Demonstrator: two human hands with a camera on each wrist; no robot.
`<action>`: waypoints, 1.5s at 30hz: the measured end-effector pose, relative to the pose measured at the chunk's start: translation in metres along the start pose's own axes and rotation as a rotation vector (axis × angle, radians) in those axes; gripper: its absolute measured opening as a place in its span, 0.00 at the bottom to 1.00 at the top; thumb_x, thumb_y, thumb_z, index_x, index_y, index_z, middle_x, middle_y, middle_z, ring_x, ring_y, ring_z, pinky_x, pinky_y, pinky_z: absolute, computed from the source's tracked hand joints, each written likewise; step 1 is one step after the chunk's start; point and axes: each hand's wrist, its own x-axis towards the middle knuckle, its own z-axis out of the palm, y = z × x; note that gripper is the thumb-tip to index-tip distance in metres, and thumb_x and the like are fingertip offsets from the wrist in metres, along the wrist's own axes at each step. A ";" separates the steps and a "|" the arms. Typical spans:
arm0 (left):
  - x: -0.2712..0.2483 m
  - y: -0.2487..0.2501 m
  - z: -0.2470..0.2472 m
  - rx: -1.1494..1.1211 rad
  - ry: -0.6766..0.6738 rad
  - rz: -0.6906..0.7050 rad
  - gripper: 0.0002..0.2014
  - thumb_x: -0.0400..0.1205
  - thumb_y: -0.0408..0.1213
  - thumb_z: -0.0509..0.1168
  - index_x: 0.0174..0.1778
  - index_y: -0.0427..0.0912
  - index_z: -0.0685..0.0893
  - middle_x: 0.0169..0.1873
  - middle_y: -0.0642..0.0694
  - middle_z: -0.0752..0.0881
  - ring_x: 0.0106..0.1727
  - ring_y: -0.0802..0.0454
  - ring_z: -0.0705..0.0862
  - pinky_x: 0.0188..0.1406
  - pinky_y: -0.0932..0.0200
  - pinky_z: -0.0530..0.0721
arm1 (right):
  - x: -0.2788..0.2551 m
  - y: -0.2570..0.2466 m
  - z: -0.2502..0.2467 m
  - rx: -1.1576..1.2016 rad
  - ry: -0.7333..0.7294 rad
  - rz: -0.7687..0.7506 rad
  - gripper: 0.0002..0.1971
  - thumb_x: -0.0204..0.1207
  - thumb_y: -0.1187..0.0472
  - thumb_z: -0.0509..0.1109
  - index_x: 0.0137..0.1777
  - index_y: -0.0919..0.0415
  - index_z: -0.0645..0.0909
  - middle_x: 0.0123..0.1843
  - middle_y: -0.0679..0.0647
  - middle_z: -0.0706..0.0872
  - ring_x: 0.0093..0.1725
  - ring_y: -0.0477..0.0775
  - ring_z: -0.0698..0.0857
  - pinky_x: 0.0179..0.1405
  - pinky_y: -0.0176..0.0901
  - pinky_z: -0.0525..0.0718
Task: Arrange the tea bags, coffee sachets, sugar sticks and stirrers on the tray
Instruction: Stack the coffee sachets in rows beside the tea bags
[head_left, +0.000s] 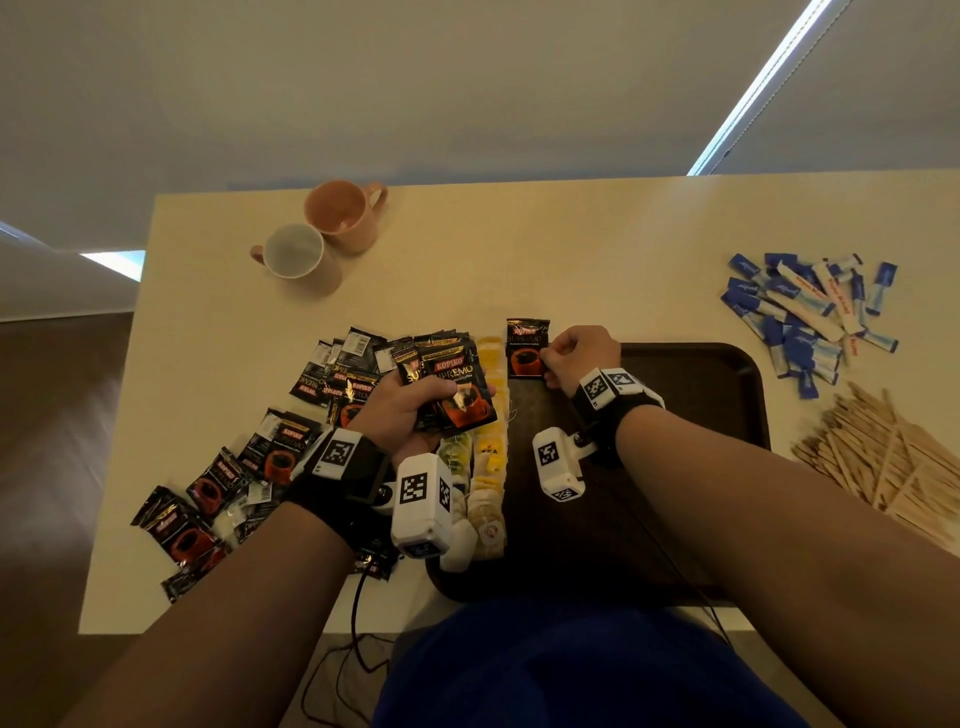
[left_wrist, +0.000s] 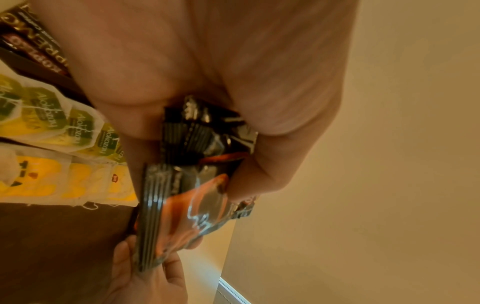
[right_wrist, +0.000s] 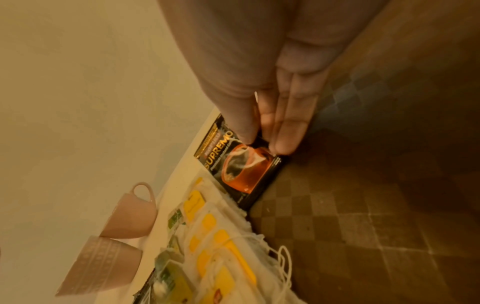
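My left hand (head_left: 410, 410) grips a fan of black coffee sachets (head_left: 452, 384), also seen bunched in the palm (left_wrist: 197, 164), above the rows of tea bags (head_left: 488, 467) at the left side of the dark tray (head_left: 691, 384). My right hand (head_left: 576, 358) pinches a single coffee sachet (head_left: 526, 347) by its edge at the tray's far left corner; thumb and fingertips (right_wrist: 285, 135) close on it (right_wrist: 239, 164). Loose coffee sachets (head_left: 249, 467) lie on the table to the left. Sugar sticks (head_left: 810, 312) and wooden stirrers (head_left: 883, 457) lie to the right of the tray.
Two mugs (head_left: 322, 239) stand at the table's far left part. The cream table (head_left: 519, 260) ends close behind them. Cables hang at the near table edge (head_left: 358, 623). The tray's chequered floor (right_wrist: 363, 226) is bare beside the tea bags (right_wrist: 221, 246).
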 end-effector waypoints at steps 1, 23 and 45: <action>-0.001 0.000 0.001 -0.004 -0.014 -0.001 0.29 0.74 0.25 0.70 0.74 0.32 0.75 0.60 0.30 0.87 0.59 0.34 0.89 0.58 0.39 0.88 | 0.000 0.000 0.000 -0.007 -0.004 0.000 0.10 0.78 0.61 0.75 0.35 0.56 0.83 0.33 0.57 0.91 0.32 0.52 0.92 0.42 0.44 0.91; -0.006 -0.009 0.014 0.134 0.071 0.053 0.30 0.69 0.36 0.78 0.68 0.36 0.81 0.58 0.34 0.89 0.60 0.35 0.89 0.57 0.38 0.88 | -0.064 -0.032 -0.045 0.192 -0.531 -0.327 0.03 0.76 0.63 0.76 0.47 0.60 0.86 0.30 0.53 0.88 0.28 0.48 0.84 0.30 0.39 0.84; -0.014 -0.008 0.006 -0.120 -0.020 0.017 0.18 0.83 0.22 0.56 0.69 0.30 0.79 0.61 0.33 0.87 0.54 0.40 0.91 0.48 0.45 0.91 | -0.018 0.017 -0.024 0.222 -0.130 0.043 0.05 0.76 0.64 0.76 0.46 0.55 0.84 0.39 0.55 0.90 0.35 0.48 0.87 0.29 0.32 0.85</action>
